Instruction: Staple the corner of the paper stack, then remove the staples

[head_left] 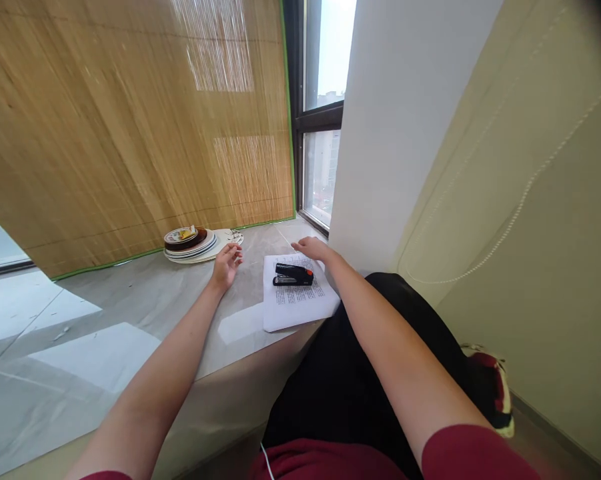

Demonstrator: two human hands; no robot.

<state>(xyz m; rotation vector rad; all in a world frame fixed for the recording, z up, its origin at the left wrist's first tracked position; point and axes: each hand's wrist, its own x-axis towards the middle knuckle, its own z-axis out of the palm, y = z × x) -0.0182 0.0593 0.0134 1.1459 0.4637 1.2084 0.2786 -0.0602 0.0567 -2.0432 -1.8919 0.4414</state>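
Observation:
A black stapler (293, 275) with a red patch at its right end lies on printed white sheets (295, 313) at the front edge of the stone ledge. To the left of the papers, my left hand (227, 267) rests by the plates with loosely bent fingers and nothing in it. Just beyond the stapler, my right hand (311, 249) is at the far edge of the sheets. Its fingers are stretched out and hold nothing; whether they touch the paper I cannot tell.
Stacked plates (193, 248) stand on a white board (233, 236) at the back of the ledge (180, 307). Behind them hangs a bamboo blind (145, 133) beside a window (323, 160). A beaded cord (525, 200) hangs along the right wall. My black-clad leg (330, 393) is against the ledge.

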